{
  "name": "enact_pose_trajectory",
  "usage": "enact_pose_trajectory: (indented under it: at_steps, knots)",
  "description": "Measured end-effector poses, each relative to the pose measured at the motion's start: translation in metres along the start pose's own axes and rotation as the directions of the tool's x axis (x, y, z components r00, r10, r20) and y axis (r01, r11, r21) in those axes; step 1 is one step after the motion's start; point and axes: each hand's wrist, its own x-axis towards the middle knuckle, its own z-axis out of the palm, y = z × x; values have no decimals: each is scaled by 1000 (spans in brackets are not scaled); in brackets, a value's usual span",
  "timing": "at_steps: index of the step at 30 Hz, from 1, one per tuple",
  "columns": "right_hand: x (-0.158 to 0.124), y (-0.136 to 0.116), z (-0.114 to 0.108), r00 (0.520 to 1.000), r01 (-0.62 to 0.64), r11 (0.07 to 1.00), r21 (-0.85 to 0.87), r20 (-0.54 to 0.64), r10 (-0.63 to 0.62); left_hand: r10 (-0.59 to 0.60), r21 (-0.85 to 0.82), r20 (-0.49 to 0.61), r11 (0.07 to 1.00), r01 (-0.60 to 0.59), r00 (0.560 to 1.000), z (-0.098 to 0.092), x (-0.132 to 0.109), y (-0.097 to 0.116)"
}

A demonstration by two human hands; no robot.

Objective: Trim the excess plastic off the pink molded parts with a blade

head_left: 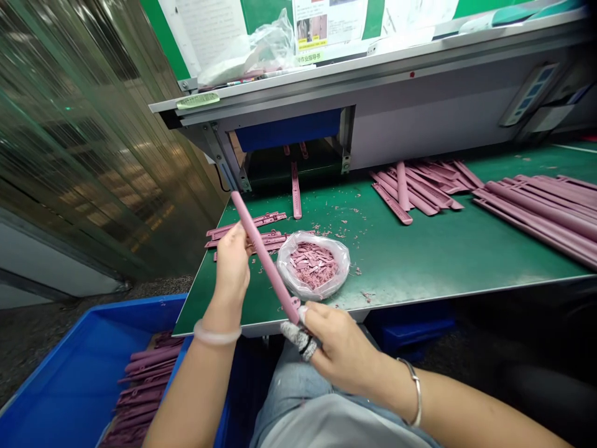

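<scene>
Held up in front of the body, the left hand (232,264) and right hand (342,348) share one long mauve plastic strap (265,258), probably a moulded watch band, though the angle makes that hard to be sure of. The left hand curls round its upper half, and the right hand pinches its lower end. A grey knitted finger cot (298,339) with a dark band covers the pinching grip. The strap's long axis runs diagonally, its lower end at the right hand and its upper end pointing forward and to the left, just past the left hand. It sits above the front edge of a green-topped workbench (396,249).

Just beyond the left hand, several shorter strap pieces (247,233) lie on the mat. Just right of that hand, a plastic-lined bowl (313,264) holds a heap of small mauve offcuts, with loose trimmings (336,230) scattered nearby. Farther ahead and right of both hands lie piles of long straps (536,211). Below the left forearm, a blue plastic crate (79,367) holds more mauve straps (144,386). A pale bangle (217,333) circles the left wrist, and a silver bracelet (415,392) circles the right.
</scene>
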Motion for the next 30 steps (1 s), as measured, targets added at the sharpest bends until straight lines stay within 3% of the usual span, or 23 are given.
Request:
enact_pose_trajectory:
  at_steps: [2,3,4,6,7,8,14,20,25,30]
  knots:
    - [6,3,-13,997,-3,990,139,-75,14,179,119,80,975,-188,981,-7,-22,8]
    - [8,5,-19,996,13,983,181,-89,3,388,303,283,831,-466,877,-12,-33,12]
    - [10,8,-25,996,36,979,203,-82,-20,501,332,481,656,-678,720,-16,-41,14]
    - [13,13,-37,997,75,982,176,-40,-69,535,226,731,396,-890,423,-25,-50,18]
    - [14,15,-42,996,87,988,130,-16,-85,522,174,778,356,-918,350,-28,-51,19]
    - [15,17,-47,996,90,994,64,8,-91,507,153,799,349,-924,323,-31,-50,20]
    - [21,22,-62,982,159,946,-282,147,-122,421,186,858,278,-942,293,-34,-47,31]
    - [18,24,-60,979,201,935,-292,39,-198,363,201,883,278,-939,296,-32,-53,36]
    - [16,24,-58,963,248,919,-305,-27,-269,359,233,869,308,-922,340,-30,-53,38]
    - [21,21,-66,978,181,922,-343,-34,-205,365,247,865,290,-925,345,-30,-53,40]
